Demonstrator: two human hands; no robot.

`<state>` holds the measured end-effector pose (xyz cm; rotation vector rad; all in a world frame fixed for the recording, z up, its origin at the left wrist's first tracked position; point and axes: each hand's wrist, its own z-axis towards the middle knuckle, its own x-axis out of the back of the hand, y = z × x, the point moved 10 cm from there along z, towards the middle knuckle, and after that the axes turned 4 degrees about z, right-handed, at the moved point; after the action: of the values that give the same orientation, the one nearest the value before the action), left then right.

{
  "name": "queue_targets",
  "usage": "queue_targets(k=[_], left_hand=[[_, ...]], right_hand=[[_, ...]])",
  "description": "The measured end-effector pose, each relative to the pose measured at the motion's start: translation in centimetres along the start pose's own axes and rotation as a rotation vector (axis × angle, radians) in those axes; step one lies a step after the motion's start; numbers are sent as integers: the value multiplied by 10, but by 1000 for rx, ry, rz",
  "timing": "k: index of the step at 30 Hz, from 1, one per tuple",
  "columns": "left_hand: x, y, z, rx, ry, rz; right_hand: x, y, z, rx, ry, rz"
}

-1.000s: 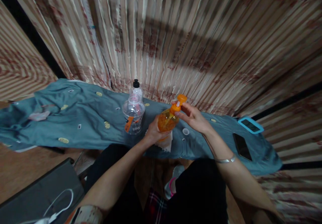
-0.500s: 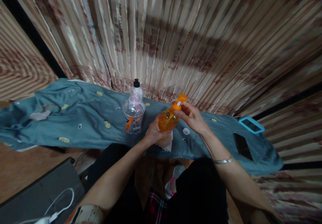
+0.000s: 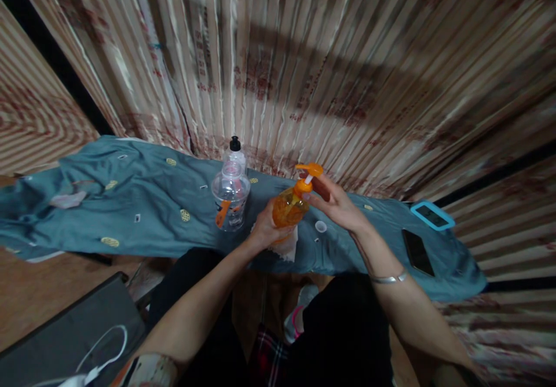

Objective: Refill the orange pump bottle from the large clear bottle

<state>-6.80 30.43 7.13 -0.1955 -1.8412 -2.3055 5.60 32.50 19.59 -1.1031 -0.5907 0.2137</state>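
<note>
A clear pump bottle (image 3: 287,206) of orange liquid leans to the right above the cloth-covered table. My left hand (image 3: 266,225) is wrapped round its body. At the neck, the thumb and fingers of my right hand (image 3: 339,203) are curled about the collar of the orange pump top (image 3: 309,172), whose nozzle points left. Some right fingertips are hidden behind the pump. Beneath the bottle lies a piece of white tissue (image 3: 286,249). A small white cap (image 3: 321,226) rests on the cloth under my right hand.
Left of the bottle stand a clear plastic cup (image 3: 230,193) and, behind it, a clear bottle with a black top (image 3: 235,145). A phone (image 3: 417,252) and a blue-framed digital clock (image 3: 433,216) lie at the right. A pleated curtain (image 3: 278,74) hangs behind the table (image 3: 152,201).
The pump top has turned, so its nozzle now shows pointing left. My right hand has shifted slightly, its fingers a little looser. My left hand holds the bottle in the same place.
</note>
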Motion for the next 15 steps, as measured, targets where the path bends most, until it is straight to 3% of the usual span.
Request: queue_targets(k=[3, 7, 9, 15], left_hand=[[0, 0, 0, -4, 5, -6], [1, -1, -1, 21, 11, -8], [1, -1, -1, 22, 12, -5], [0, 0, 0, 11, 7, -7]], right_hand=[[-4, 2, 2, -2, -56, 24], [12, 7, 3, 5, 215, -84], [15, 9, 2, -14, 282, -121], [-2, 1, 1, -27, -17, 120]])
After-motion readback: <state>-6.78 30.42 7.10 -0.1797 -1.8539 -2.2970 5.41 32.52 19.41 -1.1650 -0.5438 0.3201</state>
